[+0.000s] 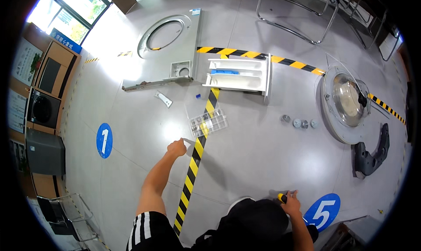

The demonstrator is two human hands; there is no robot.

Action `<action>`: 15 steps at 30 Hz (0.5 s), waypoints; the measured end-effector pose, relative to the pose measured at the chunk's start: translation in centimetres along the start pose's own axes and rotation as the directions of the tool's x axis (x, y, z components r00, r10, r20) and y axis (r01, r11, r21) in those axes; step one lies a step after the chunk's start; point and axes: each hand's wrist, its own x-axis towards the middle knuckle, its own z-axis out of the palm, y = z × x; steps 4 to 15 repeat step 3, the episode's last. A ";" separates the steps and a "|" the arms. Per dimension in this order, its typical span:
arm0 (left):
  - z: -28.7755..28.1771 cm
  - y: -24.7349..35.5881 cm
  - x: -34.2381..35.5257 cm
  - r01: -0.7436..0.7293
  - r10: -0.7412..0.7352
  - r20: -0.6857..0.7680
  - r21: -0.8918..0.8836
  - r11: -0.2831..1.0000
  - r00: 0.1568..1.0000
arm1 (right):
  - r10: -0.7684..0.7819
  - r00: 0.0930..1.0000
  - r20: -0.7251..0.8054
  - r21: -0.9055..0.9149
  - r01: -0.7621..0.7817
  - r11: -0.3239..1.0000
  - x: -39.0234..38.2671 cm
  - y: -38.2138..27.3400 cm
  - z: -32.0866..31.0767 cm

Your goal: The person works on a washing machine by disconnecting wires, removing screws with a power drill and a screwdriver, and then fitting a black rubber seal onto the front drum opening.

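My left hand [177,147] is closed above the floor, just short of a clear compartment box [209,123] with small parts in it. What its fingers hold, if anything, is too small to make out. Down by my right knee, my right hand [291,203] grips a tool with a yellow and black handle [282,198]. The rest of that tool is hidden. Beyond the box lie a small blue piece [198,96], a pale grey handle-like part [164,99] and a white detergent drawer [245,81] with a blue insert.
A grey washing machine front panel [189,40] lies at the far left. On the right are a round washer door [326,110], a black curved counterweight [372,158] and several small round grey parts [297,123]. Striped tape [193,167] crosses the floor; chairs [302,31] stand behind.
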 end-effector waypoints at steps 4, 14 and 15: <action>1.8 0.9 -1.4 -0.087 0.085 0.059 0.043 0.995 0.995 | 0.035 0.999 -0.001 -0.032 -0.035 0.999 0.4 -0.4 0.4; 1.8 0.9 -1.4 -0.087 0.085 0.059 0.043 0.995 0.995 | 0.035 0.999 -0.001 -0.032 -0.035 0.999 0.4 -0.4 0.4; 1.8 0.9 -1.4 -0.087 0.085 0.059 0.043 0.995 0.995 | 0.035 0.999 -0.001 -0.032 -0.035 0.999 0.4 -0.4 0.4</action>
